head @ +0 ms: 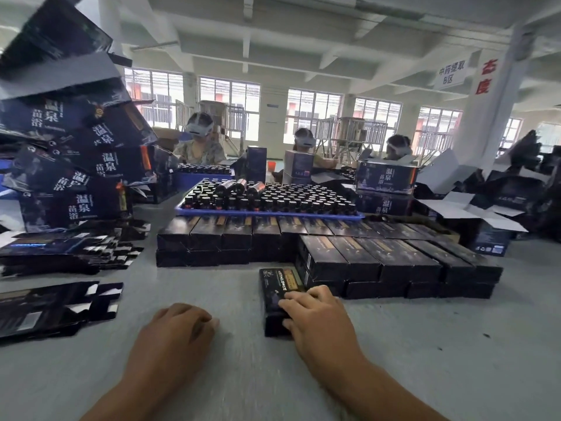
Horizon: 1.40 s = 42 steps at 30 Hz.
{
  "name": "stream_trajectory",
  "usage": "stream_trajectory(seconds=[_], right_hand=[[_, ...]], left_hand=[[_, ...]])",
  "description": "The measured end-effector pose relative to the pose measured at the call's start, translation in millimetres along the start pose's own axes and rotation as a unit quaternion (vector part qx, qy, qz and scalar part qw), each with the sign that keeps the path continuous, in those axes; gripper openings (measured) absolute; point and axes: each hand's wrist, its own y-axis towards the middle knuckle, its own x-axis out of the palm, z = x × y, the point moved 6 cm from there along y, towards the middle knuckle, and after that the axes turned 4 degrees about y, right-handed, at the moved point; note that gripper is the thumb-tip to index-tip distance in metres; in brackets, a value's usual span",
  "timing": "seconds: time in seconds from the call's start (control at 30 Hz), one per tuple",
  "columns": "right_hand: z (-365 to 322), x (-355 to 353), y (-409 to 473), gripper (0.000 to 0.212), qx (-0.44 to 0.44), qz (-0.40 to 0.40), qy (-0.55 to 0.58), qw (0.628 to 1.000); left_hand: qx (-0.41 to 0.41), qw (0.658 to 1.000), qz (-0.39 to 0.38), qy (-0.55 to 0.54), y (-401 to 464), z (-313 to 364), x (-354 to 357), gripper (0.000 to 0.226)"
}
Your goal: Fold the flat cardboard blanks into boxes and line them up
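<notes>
Gripping folded box (277, 299), right hand (318, 320); left hand (179, 329) curled, empty.

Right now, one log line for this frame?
right hand: holds folded box beside box rows | left hand: idle on table

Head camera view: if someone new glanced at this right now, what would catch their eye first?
Probably the right hand gripping a dark folded box on the grey table, just left of the front row of finished boxes, with the left hand loosely curled beside it. Behind, a blue tray packed with small dark bottles; on the left, piles of flat blanks.
</notes>
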Motion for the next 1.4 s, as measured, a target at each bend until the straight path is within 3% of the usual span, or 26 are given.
stream_trajectory(seconds=[0.3, 0.57, 0.73, 0.97, 1.07, 1.23, 1.3, 1.4], right_hand=[[14.5, 12.7, 24.9, 0.034, 0.014, -0.038, -0.052, 0.998], [32.1, 27.0, 44.0, 0.035, 0.083, -0.088, -0.084, 0.989], [33.2, 44.6, 51.2, 0.055, 0.120, -0.121, -0.069, 0.983], [26.0, 37.5, 41.8, 0.065, 0.127, -0.157, -0.027, 0.979], [1.6, 24.4, 25.9, 0.053, 0.069, -0.135, -0.019, 0.988], [-27.7, 28.9, -6.6, 0.018, -0.025, -0.177, -0.007, 0.984], [-24.6, 28.1, -6.2, 0.013, -0.018, -0.169, 0.040, 0.985], [-16.4, 29.9, -4.2, 0.022, 0.005, -0.167, 0.088, 0.982]], left_hand=[[0.020, 0.999, -0.009, 0.036, -0.2, 5.1, -1.1, 0.026], [0.025, 0.998, -0.009, 0.053, 1.2, 5.1, 2.1, 0.031], [0.019, 0.999, -0.013, 0.048, 1.9, 3.0, 4.4, 0.029], [0.014, 0.999, -0.012, 0.048, 1.4, 4.0, 4.6, 0.032], [0.016, 0.998, -0.013, 0.057, 2.1, 6.0, 5.7, 0.034], [0.013, 0.999, -0.010, 0.032, 2.1, 3.9, 7.6, 0.035], [0.010, 1.000, 0.000, 0.017, 3.1, -0.8, 2.9, 0.038], [-0.035, 0.994, 0.098, 0.043, 7.3, -22.1, -26.7, 0.039]])
